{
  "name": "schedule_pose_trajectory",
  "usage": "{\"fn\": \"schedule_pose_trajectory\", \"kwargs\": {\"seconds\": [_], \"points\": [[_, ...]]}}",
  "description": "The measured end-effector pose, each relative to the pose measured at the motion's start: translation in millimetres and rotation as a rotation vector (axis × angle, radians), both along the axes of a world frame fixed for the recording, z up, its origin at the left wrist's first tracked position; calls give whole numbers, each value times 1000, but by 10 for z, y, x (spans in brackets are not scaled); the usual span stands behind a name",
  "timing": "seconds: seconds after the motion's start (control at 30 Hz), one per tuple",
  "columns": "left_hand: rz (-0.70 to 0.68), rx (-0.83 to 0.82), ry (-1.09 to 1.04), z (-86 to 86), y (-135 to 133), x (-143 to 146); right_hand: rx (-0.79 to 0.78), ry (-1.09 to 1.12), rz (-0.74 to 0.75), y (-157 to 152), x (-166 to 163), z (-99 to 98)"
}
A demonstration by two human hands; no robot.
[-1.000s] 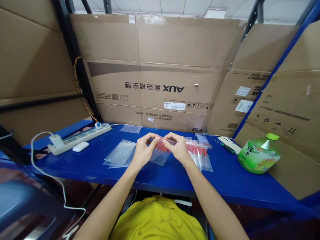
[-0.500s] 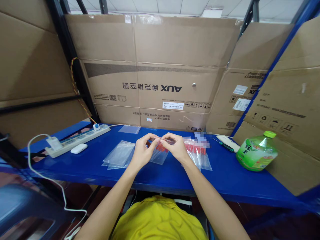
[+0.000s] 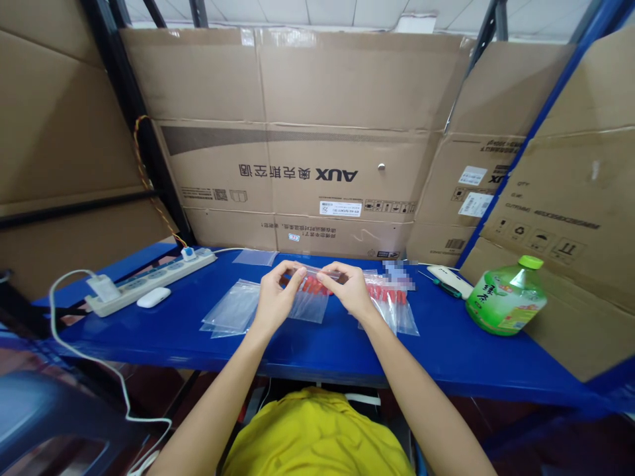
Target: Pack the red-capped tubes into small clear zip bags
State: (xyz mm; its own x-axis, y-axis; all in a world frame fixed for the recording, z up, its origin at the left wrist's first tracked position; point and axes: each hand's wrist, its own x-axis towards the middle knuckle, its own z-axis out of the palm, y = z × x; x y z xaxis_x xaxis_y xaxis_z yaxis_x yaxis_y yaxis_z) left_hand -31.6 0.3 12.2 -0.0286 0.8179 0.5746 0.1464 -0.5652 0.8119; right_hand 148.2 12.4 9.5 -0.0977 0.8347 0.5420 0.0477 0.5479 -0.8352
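Observation:
Both my hands hold one clear plastic zip bag point(image 3: 310, 301) with red pieces inside, just above the blue table point(image 3: 317, 340). My left hand point(image 3: 275, 297) pinches the bag's top edge at its left end. My right hand point(image 3: 350, 291) pinches the same edge at its right end. A stack of filled bags with red pieces point(image 3: 391, 304) lies just right of my right hand. Several empty clear bags point(image 3: 233, 311) lie left of my left hand.
A white power strip point(image 3: 149, 277) with a charger and a small white case point(image 3: 153, 297) sit at the left. A green bottle point(image 3: 506, 297) lies at the right, a white object point(image 3: 449, 277) behind it. Cardboard boxes point(image 3: 307, 152) wall the back and sides.
My hands have moved a little apart along the bag's top edge. The camera has shifted slightly, so everything sits a bit lower left.

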Motion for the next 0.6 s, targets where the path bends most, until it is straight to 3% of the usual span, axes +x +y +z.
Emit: {"fn": "schedule_pose_trajectory", "kwargs": {"seconds": [0.3, 0.6], "points": [[-205, -105, 1, 22, 23, -52, 124, -73, -34, -7, 35, -3], [-115, -44, -29, 1, 31, -48, 4, 3, 29, 6, 14, -21]]}}
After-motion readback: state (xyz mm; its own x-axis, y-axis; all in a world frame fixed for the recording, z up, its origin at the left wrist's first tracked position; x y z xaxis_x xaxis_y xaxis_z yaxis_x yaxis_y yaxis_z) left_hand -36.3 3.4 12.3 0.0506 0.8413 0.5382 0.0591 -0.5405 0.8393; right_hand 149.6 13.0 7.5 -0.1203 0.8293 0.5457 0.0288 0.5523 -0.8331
